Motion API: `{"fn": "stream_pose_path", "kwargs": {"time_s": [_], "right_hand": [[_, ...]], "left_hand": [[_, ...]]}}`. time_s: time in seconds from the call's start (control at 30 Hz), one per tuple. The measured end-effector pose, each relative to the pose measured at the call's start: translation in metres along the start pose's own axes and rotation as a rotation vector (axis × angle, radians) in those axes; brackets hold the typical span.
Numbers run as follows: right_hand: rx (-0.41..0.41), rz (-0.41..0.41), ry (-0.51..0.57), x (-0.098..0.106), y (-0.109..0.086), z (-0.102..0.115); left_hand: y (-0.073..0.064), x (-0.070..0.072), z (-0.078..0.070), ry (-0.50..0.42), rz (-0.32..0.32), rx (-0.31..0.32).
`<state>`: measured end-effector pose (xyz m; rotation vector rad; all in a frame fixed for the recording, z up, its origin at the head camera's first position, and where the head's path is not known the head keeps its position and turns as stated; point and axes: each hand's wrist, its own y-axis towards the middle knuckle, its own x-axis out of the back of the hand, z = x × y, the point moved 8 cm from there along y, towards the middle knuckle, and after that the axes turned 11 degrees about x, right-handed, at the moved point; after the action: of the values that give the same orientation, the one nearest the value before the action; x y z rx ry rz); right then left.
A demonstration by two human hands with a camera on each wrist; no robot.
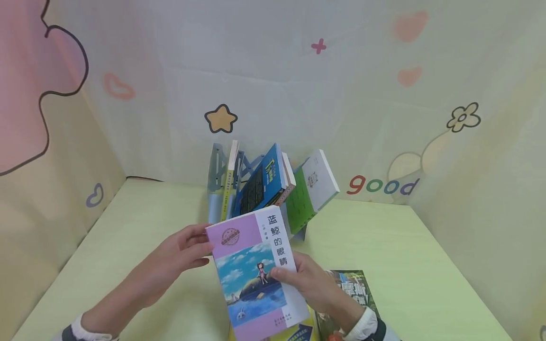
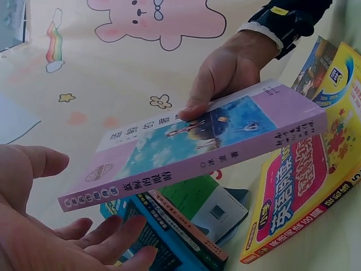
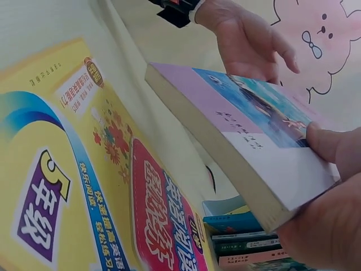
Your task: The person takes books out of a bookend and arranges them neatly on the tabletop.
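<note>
A pink-and-white paperback book (image 1: 251, 279) with a blue sea picture on its cover is held up, tilted, over the table. My right hand (image 1: 313, 279) grips it by the right edge, thumb on the cover and the other fingers underneath. Beside its upper left corner is my left hand (image 1: 175, 258); in the left wrist view that hand's fingers (image 2: 107, 237) are spread and relaxed, with a gap between thumb and fingers around the spine end. Below the held book lie a yellow workbook (image 2: 304, 175) and a dark-covered book (image 1: 354, 289), partly hidden by it and my right hand.
Behind the held book stands a grey-blue bookend rack (image 1: 216, 173). In it are an upright yellow-and-white book (image 1: 230, 180), leaning blue books (image 1: 264, 182) and a green-and-white book (image 1: 309, 189) tilted to the right. A patterned curtain (image 1: 273, 71) encloses the pale table (image 1: 149, 213).
</note>
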<state>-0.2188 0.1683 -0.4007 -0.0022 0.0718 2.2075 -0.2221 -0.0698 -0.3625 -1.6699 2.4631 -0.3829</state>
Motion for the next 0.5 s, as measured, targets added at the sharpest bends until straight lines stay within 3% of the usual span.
{"fn": "stream_pose_path", "kwargs": {"time_s": [0.33, 0.5], "right_hand": [[-0.045, -0.171, 0.120, -0.001, -0.002, 0.002], [-0.044, -0.230, 0.172, -0.006, -0.002, 0.002]], "left_hand": [[-0.012, 0.011, 0.012, 0.056, -0.121, -0.024], [-0.016, 0.017, 0.022, 0.033, -0.173, -0.008]]}}
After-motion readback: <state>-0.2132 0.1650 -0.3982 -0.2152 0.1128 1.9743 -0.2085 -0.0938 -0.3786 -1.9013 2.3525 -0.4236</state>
